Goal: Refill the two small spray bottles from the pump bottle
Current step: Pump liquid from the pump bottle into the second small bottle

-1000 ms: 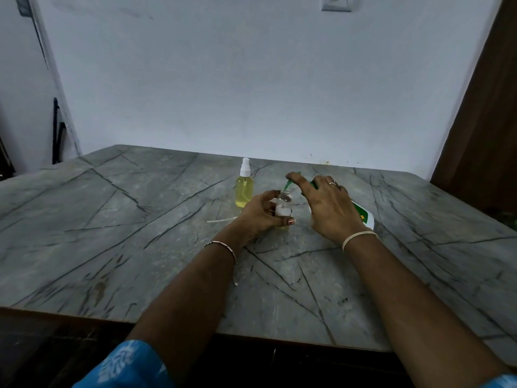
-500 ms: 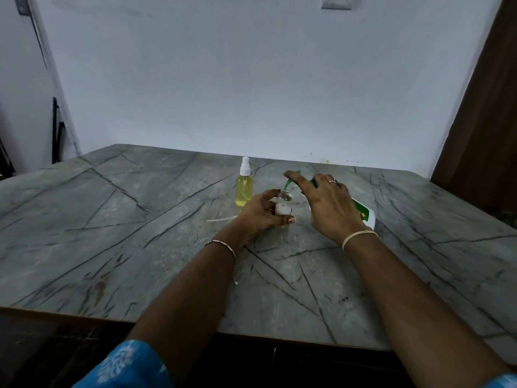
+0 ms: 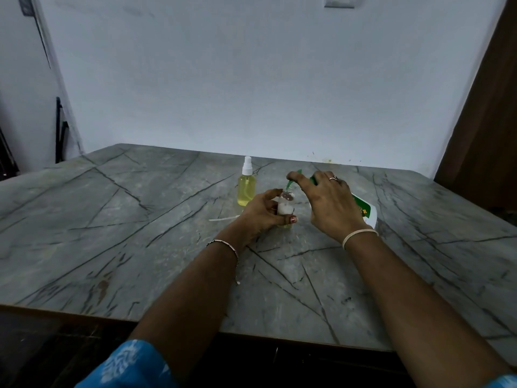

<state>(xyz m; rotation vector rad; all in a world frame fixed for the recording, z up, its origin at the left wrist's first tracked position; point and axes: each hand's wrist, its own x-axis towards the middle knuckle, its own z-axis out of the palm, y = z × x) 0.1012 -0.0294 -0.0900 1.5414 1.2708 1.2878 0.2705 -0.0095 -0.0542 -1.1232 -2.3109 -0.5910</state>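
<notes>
My left hand [image 3: 261, 212] grips a small clear spray bottle [image 3: 286, 204] that stands uncapped on the table, with a white label and a little yellow liquid at its base. My right hand [image 3: 327, 204] rests on the pump bottle [image 3: 365, 210], a white bottle with a green label, mostly hidden under my palm. My forefinger lies on its green pump nozzle [image 3: 292, 180], whose tip sits over the small bottle's mouth. A second small spray bottle [image 3: 246, 186], capped in white and full of yellow liquid, stands just behind and left of my left hand.
A thin white dip tube [image 3: 223, 219] lies on the grey marble table [image 3: 126, 233] left of my left hand. The wall rises behind the table's far edge. A dark wooden door panel [image 3: 486, 130] stands at the right.
My right hand has shifted slightly over the pump nozzle. The left hand and both small bottles stay where they were.
</notes>
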